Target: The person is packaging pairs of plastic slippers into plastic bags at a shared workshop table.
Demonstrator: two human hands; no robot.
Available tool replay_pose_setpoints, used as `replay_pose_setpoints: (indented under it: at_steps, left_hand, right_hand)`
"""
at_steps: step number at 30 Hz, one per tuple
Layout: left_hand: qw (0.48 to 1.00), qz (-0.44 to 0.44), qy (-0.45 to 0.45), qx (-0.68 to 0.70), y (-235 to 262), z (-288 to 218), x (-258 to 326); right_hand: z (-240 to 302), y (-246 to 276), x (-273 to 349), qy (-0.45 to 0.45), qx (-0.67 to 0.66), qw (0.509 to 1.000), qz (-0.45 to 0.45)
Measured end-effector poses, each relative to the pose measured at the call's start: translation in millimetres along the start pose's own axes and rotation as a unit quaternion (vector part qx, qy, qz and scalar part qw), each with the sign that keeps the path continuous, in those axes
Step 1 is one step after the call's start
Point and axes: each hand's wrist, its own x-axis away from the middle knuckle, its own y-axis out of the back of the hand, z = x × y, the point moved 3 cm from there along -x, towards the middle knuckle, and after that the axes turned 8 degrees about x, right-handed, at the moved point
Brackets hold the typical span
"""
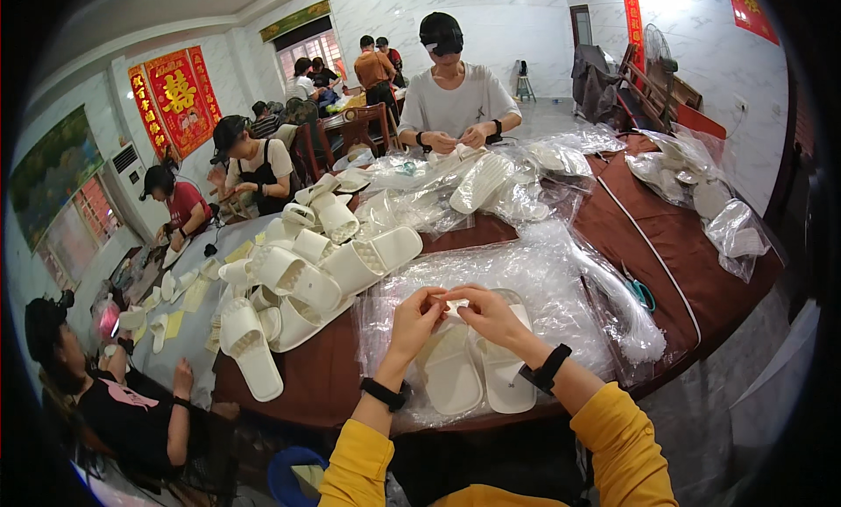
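My left hand [419, 319] and my right hand [487, 315] meet above the table, fingertips pinched together on a small pale piece [454, 306] that is too small to make out. Both wrists wear black bands and the sleeves are yellow. Right beneath the hands a pair of white slippers [477, 376] lies side by side on a sheet of clear plastic bags [543, 288] spread over the brown table [666, 271].
A heap of white slippers [302, 275] lies to the left. More bagged slippers [491, 183] sit across the table in front of a person in a white shirt [455, 100]. Teal scissors [642, 294] lie to the right. Other people work at tables on the left.
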Motion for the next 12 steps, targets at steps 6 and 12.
replay_pose_setpoints:
  at_steps: [6, 12]
  left_hand:
    - [0.999, -0.031, -0.032, -0.003, -2, 3, 0]
    - [0.999, -0.014, -0.038, -0.001, -2, 5, 1]
  right_hand:
    - [-7, 3, 3, 0.019, -0.168, 0.984, -0.046]
    - [-22, 3, -3, 0.002, -0.163, 0.987, 0.01]
